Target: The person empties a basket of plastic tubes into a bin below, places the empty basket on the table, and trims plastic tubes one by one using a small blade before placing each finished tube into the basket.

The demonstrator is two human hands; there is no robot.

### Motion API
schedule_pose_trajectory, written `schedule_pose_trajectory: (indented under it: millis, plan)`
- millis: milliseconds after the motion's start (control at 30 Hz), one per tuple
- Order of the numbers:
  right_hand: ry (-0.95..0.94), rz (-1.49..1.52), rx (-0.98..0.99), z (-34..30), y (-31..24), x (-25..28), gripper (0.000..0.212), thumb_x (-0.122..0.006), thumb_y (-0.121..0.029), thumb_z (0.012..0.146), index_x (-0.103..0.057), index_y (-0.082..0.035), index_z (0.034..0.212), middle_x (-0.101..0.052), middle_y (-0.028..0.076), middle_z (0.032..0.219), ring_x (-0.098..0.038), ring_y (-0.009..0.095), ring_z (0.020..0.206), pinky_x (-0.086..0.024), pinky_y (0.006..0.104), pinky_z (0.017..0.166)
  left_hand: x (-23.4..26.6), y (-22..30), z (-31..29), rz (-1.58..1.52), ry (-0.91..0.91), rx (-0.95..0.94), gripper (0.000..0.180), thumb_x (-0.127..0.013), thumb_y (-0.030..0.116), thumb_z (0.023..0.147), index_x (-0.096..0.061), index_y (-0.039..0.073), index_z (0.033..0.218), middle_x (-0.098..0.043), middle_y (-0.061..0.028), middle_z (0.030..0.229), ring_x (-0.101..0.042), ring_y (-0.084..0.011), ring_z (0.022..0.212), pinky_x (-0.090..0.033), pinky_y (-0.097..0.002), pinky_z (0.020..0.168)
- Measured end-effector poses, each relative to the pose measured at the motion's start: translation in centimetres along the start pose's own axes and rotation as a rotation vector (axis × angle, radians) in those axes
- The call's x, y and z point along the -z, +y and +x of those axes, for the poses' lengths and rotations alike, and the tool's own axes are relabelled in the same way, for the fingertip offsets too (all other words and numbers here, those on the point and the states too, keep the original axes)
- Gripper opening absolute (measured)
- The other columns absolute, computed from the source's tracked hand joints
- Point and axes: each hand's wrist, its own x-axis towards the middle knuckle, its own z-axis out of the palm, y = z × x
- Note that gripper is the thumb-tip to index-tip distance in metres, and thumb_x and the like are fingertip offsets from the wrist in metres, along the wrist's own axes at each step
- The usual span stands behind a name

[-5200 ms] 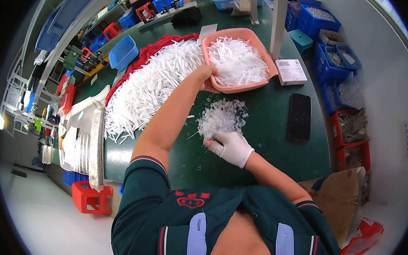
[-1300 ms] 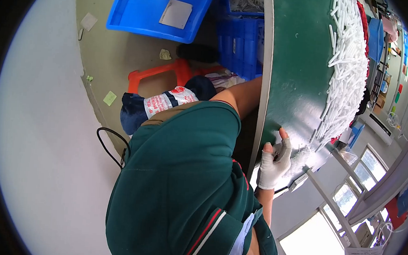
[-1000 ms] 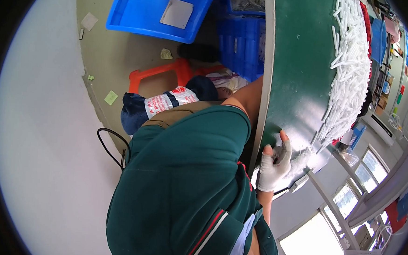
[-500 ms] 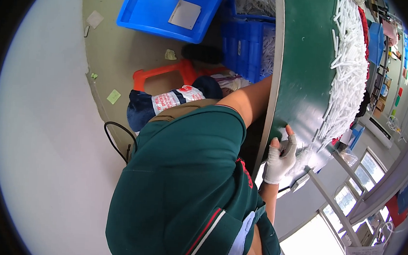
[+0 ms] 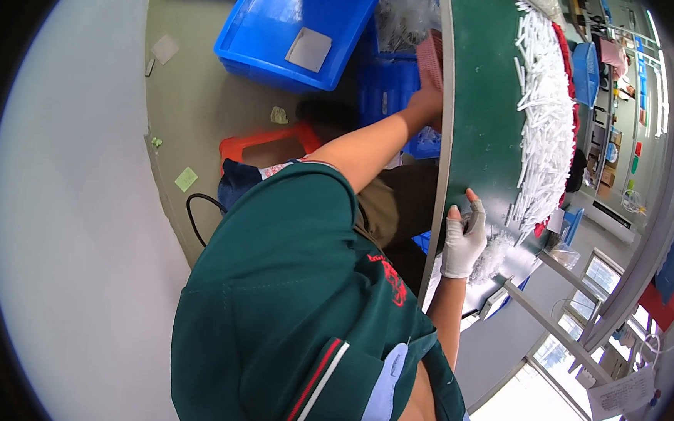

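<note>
My left hand (image 5: pixel 427 102) is by the table's near edge, at the top of the view, closed on a pinkish-red patterned thing (image 5: pixel 431 56). The edge hides part of that thing and some of the fingers. My right hand (image 5: pixel 465 240), in a white glove with bare thumb and forefinger tips, rests at the edge of the green table (image 5: pixel 478 119). Its thumb and forefinger stand apart with nothing visible between them; the other fingers are mostly hidden. Clear plastic (image 5: pixel 490 260) lies beside the glove. Past it stretches a long heap of thin white tubes (image 5: pixel 544 123).
A large blue bin (image 5: pixel 273 48) with a pale card inside stands beside the table. Blue crates (image 5: pixel 387 90) with bagged parts are partly below the tabletop. An orange-red stool (image 5: pixel 268 141) stands on the floor. A metal bar (image 5: pixel 554 324) lies past my right hand.
My left forearm, mostly hidden below the table before, has come up into view, its hand holding the pinkish-red thing. The view has shifted slightly; my right hand stays on the table.
</note>
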Motion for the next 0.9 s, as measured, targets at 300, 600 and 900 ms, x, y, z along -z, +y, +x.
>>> schedule_pose_trajectory:
  millis: [300,600,900]
  plan:
    - [0.022,-0.121,0.139,0.2,0.4,-0.2,0.042,-0.071,-0.018,0.082,-0.059,-0.007,0.121,-0.055,0.0,0.068,-0.042,0.008,0.055,-0.041,0.0222,0.055,13.2,-0.8,-11.2,0.104,0.439,0.104,0.105,-0.064,0.038,0.072,0.002,0.015,0.15,-0.053,-0.031,0.123,-0.057,-0.0423,0.11,-0.044,-0.0468,0.095]
    - [-0.029,-0.229,0.145,-0.6,-2.1,2.6,0.042,-0.07,-0.016,0.078,-0.059,-0.01,0.119,-0.067,0.01,0.082,-0.066,0.02,0.07,-0.051,0.0323,0.063,21.1,0.5,-18.7,-0.253,0.926,-0.707,0.082,-0.059,0.002,0.078,-0.013,0.003,0.146,-0.033,-0.0187,0.14,-0.034,-0.031,0.13,-0.029,-0.0385,0.11]
    - [0.189,-0.197,0.498,-4.7,-4.5,8.2,0.078,-0.072,-0.017,0.075,-0.035,-0.027,0.143,-0.057,0.009,0.073,-0.06,0.03,0.06,-0.049,0.0387,0.054,8.2,13.2,-29.0,-0.412,0.224,-0.954,0.061,-0.052,0.013,0.09,-0.02,-0.003,0.139,-0.034,-0.019,0.138,-0.046,-0.0291,0.118,-0.044,-0.043,0.097]
